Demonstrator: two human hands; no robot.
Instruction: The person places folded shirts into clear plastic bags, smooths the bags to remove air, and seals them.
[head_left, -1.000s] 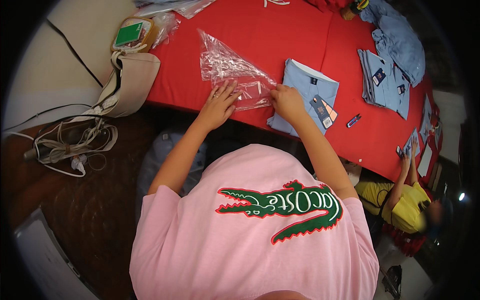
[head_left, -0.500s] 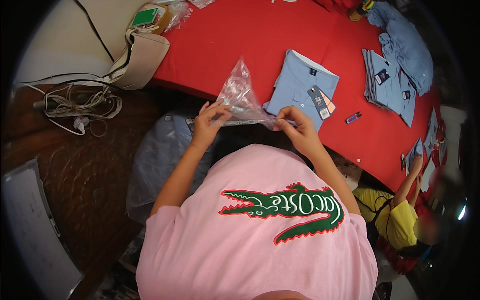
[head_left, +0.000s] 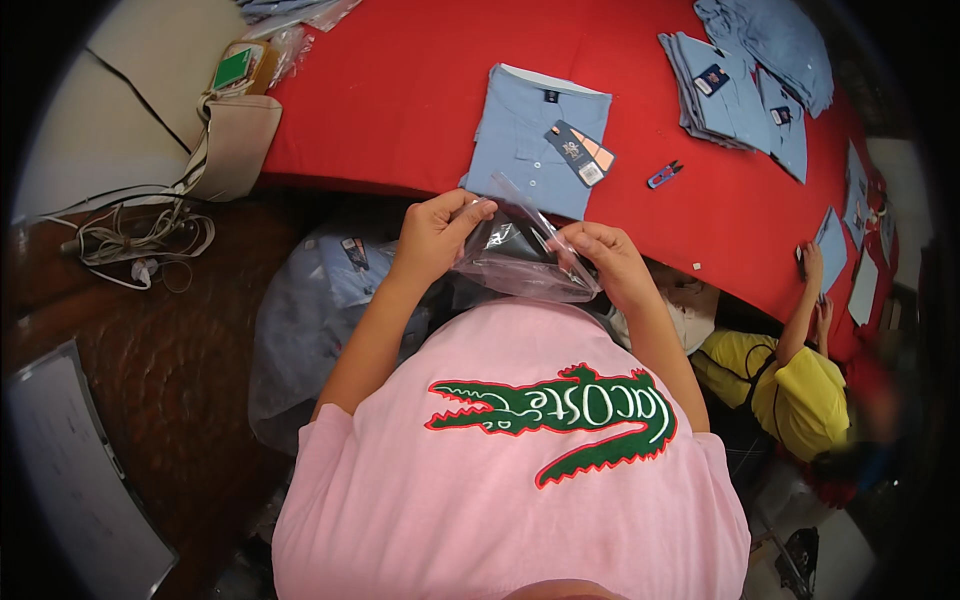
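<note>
Between my two hands hangs a clear plastic bag, its mouth spread apart near the table's front edge. My left hand pinches one side of its opening with thumb and fingers. On the other side, my right hand is closed on the bag's edge. Just beyond lies a folded light blue shirt with buttons. Dark and orange hang tags rest on it, fanned out. The bag's upper edge overlaps the shirt's near edge in view; I cannot tell whether they touch.
On the red-covered table, small thread snips lie right of the shirt. Folded blue shirts are stacked farther right. A person in yellow handles a garment at far right. Coiled cables and a large plastic bag of garments are at left.
The bag has gone from a raised, pointed shape to hanging lower with its mouth spread. My left hand now pinches its edge. The whole view has shifted, so the table things appear farther left and up.
</note>
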